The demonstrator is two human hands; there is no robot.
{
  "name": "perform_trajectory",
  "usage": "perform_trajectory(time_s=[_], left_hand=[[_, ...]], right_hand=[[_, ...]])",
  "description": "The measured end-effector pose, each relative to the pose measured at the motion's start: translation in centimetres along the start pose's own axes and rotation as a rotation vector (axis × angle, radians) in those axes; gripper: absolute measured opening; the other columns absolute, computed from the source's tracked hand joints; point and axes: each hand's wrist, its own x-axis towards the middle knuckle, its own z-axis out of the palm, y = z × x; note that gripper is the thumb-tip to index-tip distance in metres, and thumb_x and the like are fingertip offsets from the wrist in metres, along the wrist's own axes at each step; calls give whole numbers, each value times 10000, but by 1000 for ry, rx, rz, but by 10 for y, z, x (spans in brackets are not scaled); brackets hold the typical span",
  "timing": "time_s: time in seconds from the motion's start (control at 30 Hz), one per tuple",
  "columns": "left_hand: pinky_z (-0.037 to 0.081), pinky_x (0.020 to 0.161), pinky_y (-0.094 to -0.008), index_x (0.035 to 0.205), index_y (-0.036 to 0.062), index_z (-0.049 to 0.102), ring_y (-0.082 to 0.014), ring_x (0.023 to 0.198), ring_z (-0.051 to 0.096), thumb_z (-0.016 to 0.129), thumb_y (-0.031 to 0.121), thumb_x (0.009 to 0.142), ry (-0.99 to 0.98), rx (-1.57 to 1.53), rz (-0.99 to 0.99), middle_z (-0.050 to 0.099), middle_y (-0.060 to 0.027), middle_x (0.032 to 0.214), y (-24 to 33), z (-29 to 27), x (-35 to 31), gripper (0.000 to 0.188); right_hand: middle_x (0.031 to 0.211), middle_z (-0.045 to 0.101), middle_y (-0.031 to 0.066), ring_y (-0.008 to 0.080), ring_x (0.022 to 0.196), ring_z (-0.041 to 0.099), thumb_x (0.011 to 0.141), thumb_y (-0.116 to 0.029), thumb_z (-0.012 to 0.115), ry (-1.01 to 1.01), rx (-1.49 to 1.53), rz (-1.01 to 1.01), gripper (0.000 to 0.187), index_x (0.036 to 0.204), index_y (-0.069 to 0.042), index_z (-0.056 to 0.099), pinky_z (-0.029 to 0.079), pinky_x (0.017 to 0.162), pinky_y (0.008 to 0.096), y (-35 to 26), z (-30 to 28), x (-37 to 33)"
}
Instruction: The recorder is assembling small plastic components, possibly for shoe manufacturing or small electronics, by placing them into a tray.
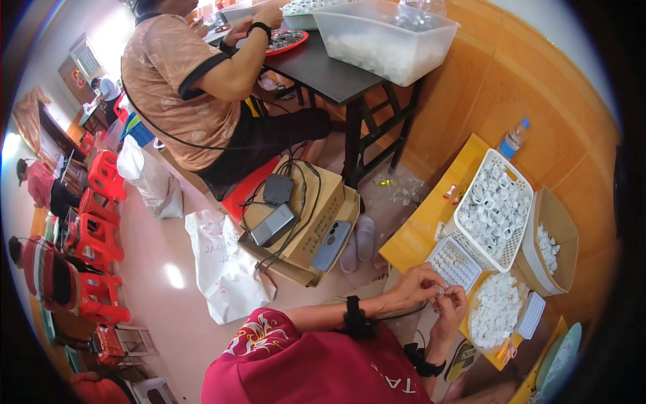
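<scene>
My left hand [413,287] and my right hand [449,308] meet over the edge of a yellow table [416,240], both with fingers pinched together. Between their fingertips is a small white plastic piece [440,291], too small to make out fully. Just beyond the hands lies a white gridded tray [455,264] with rows of small slots. To its right, a heap of small white pieces [494,311] fills a round holder. Behind the tray stands a white perforated basket [471,232] full of white ring-like plastic parts [496,205].
A cardboard box [564,232] holds more white parts. Orange scissors [509,352], a second white tray [531,315] and a water bottle [513,139] lie around. Left are a carton [323,195] with a phone and cables, and a seated co-worker [178,87] at a dark table [336,77].
</scene>
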Motion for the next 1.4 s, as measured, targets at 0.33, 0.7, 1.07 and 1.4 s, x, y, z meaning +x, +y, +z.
perform_trajectory(time_s=[0.33, 0.7, 1.07, 1.4], left_hand=[[408, 561, -290, 773, 15, 638, -186, 639, 519, 625, 85, 677, 167, 177, 167, 485, -76, 711, 3, -5, -9, 120], [406, 564, -320, 758, 18, 643, -241, 648, 547, 619, 76, 700, 312, 449, 97, 519, -108, 693, 41, -14, -25, 85], [465, 607, -255, 873, 9, 645, -156, 679, 573, 611, 66, 764, 239, 339, 11, 557, -75, 797, 22, -14, -16, 128], [469, 621, -221, 869, 2, 637, -107, 737, 572, 597, 31, 778, 229, -104, -44, 551, -52, 796, 10, -26, -9, 104]], right_hand=[[677, 469, -8, 57, 582, 430, 750, -48, 493, 59, 72, -68, 53, 742, -65, 443, 332, 490, 174, -4, 33, -7], [706, 428, -12, 58, 616, 400, 803, 9, 560, 31, -213, -328, 85, 820, -22, 483, 336, 521, 173, 8, 45, -6], [709, 467, 0, 50, 593, 438, 810, 46, 531, 54, -152, -267, 76, 842, -13, 495, 394, 530, 171, 5, 39, -2], [821, 523, 22, 64, 750, 512, 775, 86, 559, -25, -99, -153, 133, 859, 2, 500, 412, 657, 165, -10, 52, -1]])
